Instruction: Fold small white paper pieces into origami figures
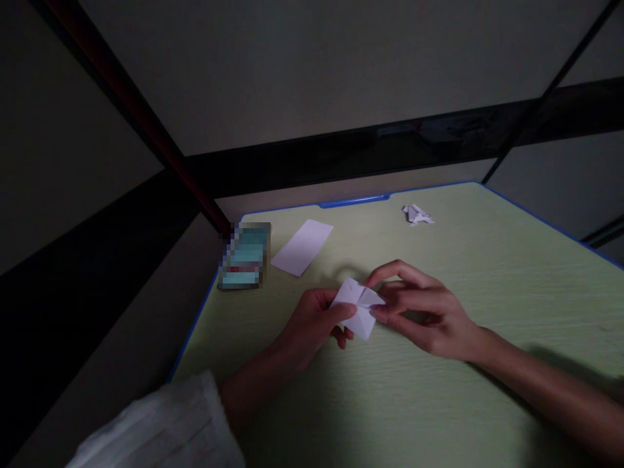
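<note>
Head view: creased white paper (pixel 363 320), folded into a small diamond, is above the wood-grained table (pixel 517 273); the left hand (pixel 314 323) pinches it, thumb on top; the right hand (pixel 433 315), fingers bent, grips its right corner.

Left sleeve (pixel 170 426): whitish-grey cloth, wide and loose, with faint lines across it
Cuff (pixel 220 398): soft, slightly fuzzy edge, open around the arm
Left forearm (pixel 258 383): bare beyond the cuff, slender
Left hand (pixel 316 324): bare, partly hidden
Right hand (pixel 431 315): bare, long slim fingers; nails too dim to tell
Right forearm (pixel 546 380): bare throughout the visible length, slender
</note>
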`<action>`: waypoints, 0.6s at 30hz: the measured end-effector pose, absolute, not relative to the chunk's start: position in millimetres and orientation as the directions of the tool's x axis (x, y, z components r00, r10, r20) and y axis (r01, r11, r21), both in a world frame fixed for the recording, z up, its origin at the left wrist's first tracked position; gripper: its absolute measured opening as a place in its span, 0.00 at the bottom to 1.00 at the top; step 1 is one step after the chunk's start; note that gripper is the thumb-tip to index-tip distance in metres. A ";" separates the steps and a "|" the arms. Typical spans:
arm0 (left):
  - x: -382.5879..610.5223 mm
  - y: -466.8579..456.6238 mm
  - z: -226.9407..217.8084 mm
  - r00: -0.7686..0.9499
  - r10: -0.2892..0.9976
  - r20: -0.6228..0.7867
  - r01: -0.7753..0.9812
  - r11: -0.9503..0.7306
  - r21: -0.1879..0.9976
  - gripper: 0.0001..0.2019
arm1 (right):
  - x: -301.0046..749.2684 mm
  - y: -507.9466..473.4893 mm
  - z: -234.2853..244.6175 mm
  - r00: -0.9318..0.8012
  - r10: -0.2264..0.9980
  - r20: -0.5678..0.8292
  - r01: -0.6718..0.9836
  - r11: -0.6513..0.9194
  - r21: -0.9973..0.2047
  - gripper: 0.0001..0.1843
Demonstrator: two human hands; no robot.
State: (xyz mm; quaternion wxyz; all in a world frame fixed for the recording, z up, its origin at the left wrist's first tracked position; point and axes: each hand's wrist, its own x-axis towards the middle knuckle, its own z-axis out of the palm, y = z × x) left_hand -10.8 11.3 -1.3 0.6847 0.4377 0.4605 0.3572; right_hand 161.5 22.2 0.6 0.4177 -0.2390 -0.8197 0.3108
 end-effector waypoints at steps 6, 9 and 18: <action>-10.0 10.8 -2.3 0.314 0.885 -0.345 -0.104 0.393 0.913 0.07 | 164.6 22.8 -1.7 -0.622 0.584 0.521 0.114 0.726 -0.678 0.09; -10.3 11.8 -3.6 0.314 0.881 -0.354 -0.097 0.400 0.911 0.07 | 164.3 23.6 -2.2 -0.642 0.567 0.516 0.114 0.736 -0.667 0.09; -13.9 15.1 -4.9 0.356 0.855 -0.377 -0.051 0.420 0.906 0.07 | 162.5 23.6 -3.5 -0.607 0.596 0.526 0.134 0.729 -0.671 0.10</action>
